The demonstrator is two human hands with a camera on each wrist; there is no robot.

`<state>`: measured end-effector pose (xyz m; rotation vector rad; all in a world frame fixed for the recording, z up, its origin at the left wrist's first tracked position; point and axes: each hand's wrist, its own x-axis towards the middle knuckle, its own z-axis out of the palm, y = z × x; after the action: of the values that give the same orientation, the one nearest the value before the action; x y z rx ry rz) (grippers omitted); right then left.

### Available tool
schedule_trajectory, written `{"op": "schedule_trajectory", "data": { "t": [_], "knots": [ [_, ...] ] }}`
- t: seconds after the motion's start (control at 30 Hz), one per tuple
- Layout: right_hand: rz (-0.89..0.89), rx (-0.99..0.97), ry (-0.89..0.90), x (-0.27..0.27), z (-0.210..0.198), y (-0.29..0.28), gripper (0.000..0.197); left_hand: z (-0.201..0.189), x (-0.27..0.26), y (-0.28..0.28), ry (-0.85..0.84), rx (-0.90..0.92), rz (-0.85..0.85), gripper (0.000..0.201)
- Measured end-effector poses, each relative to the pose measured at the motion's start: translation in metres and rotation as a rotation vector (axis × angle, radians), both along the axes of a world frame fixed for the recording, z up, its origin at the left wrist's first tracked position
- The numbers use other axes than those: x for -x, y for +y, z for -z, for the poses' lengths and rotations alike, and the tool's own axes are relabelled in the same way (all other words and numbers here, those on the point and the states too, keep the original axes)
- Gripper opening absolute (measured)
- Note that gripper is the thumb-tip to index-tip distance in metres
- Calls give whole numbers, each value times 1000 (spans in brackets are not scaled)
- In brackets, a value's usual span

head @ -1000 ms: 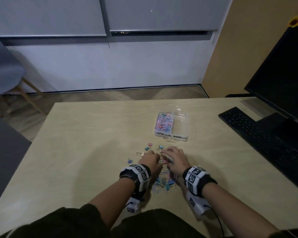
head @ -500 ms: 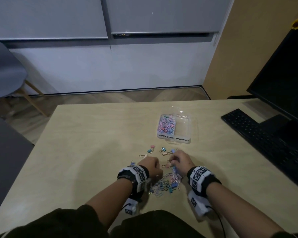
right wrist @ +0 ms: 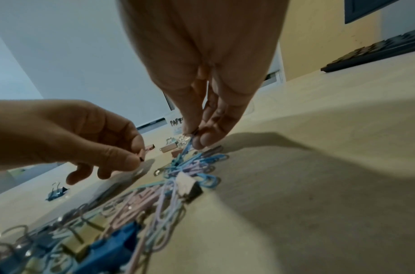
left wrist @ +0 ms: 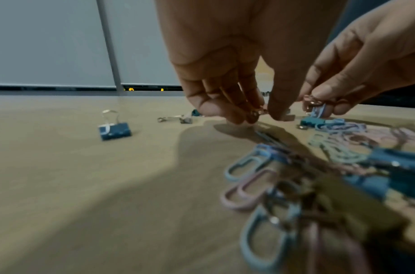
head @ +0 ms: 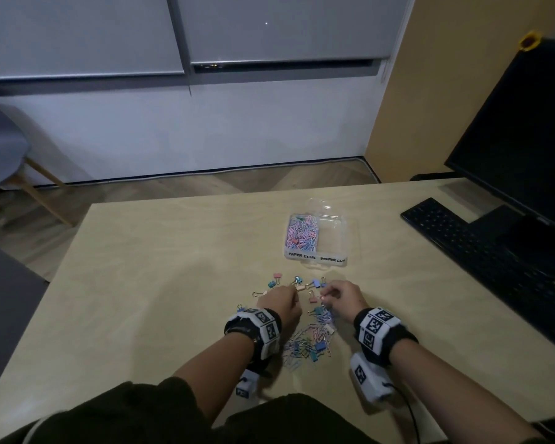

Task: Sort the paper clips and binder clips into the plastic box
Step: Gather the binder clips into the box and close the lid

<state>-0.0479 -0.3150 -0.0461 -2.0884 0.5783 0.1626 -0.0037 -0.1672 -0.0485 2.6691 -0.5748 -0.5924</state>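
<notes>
The clear plastic box [head: 350,248] stands mid-table; its left compartment holds pastel paper clips [head: 302,233]. A mixed pile of paper clips and binder clips [head: 308,342] lies between my wrists. Several loose binder clips [head: 314,283] are scattered between the pile and the box. My left hand [head: 293,293] pinches a small pink binder clip [right wrist: 142,153] just above the table. My right hand [head: 324,296] pinches a light blue binder clip [left wrist: 319,110] by its wire handles, with a blue paper clip [right wrist: 186,148] dangling from it down to the pile.
A black keyboard [head: 481,251] and a monitor [head: 526,139] fill the table's right side. One blue binder clip [left wrist: 114,130] stands alone left of my left hand. A grey chair [head: 0,149] is off the table's far left.
My hands were touching over the scattered clips a second ago; they have drawn slightly apart and towards the pile, each with a clip pinched.
</notes>
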Motion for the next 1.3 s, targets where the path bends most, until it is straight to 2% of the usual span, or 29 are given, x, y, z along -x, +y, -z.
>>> {"op": "schedule_trajectory", "data": {
  "t": [0.17,0.27,0.33,0.43,0.53,0.63,0.73,0.87,1.0,1.13,1.3],
  "knots": [
    [37,-102,-36,-8,-4,14,14,-2,-13,17,-78,102,-172,20],
    [-5,-155,-19,-13,-4,22,27,-2,-14,23,-144,115,-131,29],
    [-32,-186,-11,-15,-5,25,31,-3,-12,23,-163,128,-83,28],
    [-48,-226,7,-16,-9,30,25,-1,-9,19,-102,145,-19,28],
    [-45,-246,6,-17,-10,33,29,2,-7,16,-42,81,61,30],
    [-36,-97,-29,-15,-9,32,35,4,-6,17,-35,-12,125,24],
    [-4,31,-64,-6,-2,24,38,5,-7,19,-22,-15,120,22],
    [-47,198,4,8,6,9,27,6,-10,26,12,49,86,24],
    [-198,244,-6,13,7,6,22,7,-6,34,56,156,5,23],
    [-356,416,51,8,2,17,27,4,-3,42,97,307,-149,17],
    [-453,617,106,-3,-3,26,17,3,-1,57,121,347,-150,16]
  ]
}}
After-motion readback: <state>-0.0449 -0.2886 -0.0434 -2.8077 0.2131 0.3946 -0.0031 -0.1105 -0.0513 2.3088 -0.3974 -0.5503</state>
